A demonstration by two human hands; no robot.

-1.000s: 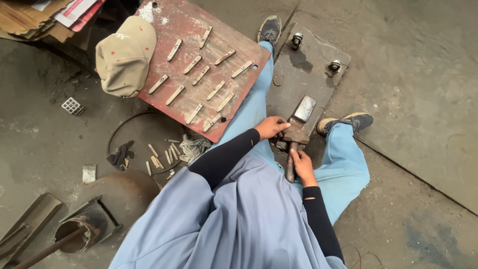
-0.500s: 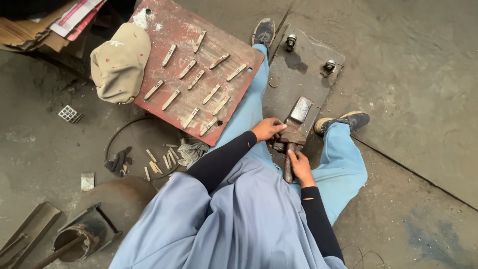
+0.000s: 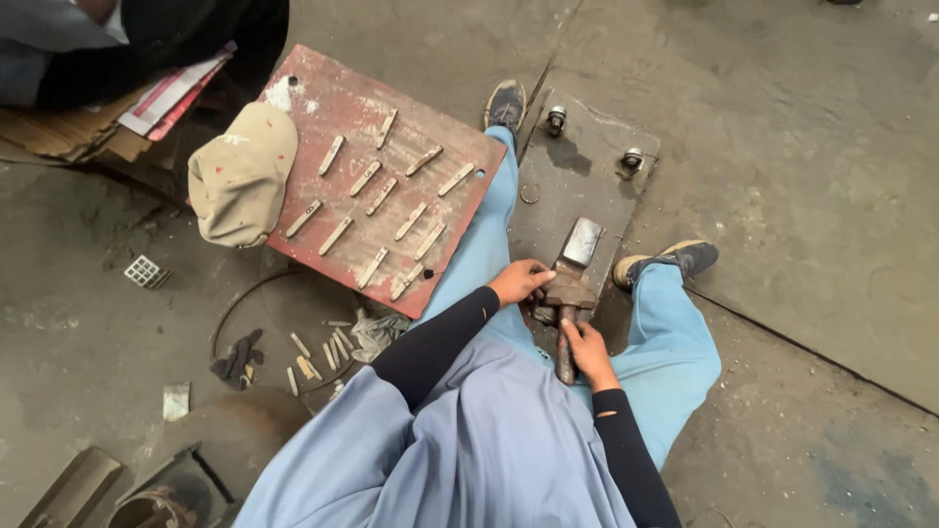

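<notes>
While bent low over the steel plate [image 3: 562, 186], right grip [image 3: 589, 352] around hammer handle [image 3: 565, 354], left grip [image 3: 518, 282] pinching small workpiece [image 3: 544, 313].

Top: loose light blue smock [image 3: 460, 460], creased, filling the lower middle of the frame.
Sleeves: tight black undersleeves [image 3: 430, 342] reaching the wrists; the right one shows a small tear near the cuff.
Hands: left hand [image 3: 520, 282] and right hand [image 3: 590, 350] bare, no gloves.
Trousers: light blue [image 3: 675, 342], matching the smock.
Shoes: dark grey sneakers [image 3: 685, 258] with pale soles, towards the upper middle.
</notes>
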